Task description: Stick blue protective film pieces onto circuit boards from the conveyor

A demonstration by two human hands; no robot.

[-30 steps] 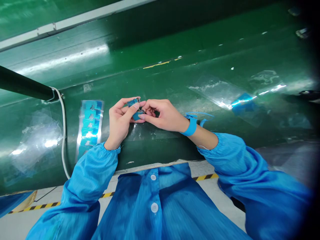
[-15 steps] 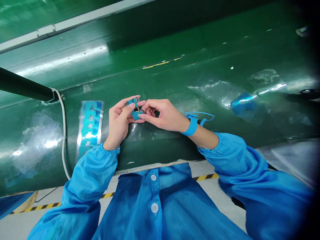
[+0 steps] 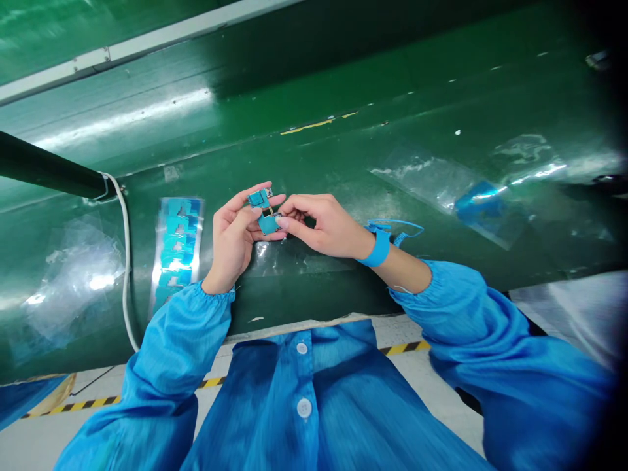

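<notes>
A small blue-green circuit board [image 3: 268, 225], made of two sections joined by a narrow strip, lies across the fingers of my left hand [image 3: 234, 239]. My left thumb presses on its side near the upper section. My right hand [image 3: 321, 226] pinches the right edge of the lower section between thumb and fingers; the fingertips partly hide that edge. Left of my left hand, a clear sheet with blue film pieces [image 3: 177, 239] lies on the green bench. A blue wrist strap [image 3: 377, 248] with a coiled cord circles my right wrist.
Clear plastic bags lie on the bench at left [image 3: 73, 281] and right [image 3: 422, 180], with a blue piece [image 3: 481, 203] by the right one. A white cable [image 3: 126, 255] runs down past the bench edge. A dark post [image 3: 53, 167] juts in at left.
The circuit board has tilted slightly, so its faces show more fully. My left thumb has shifted a little down and left on it. Both hands keep their hold.
</notes>
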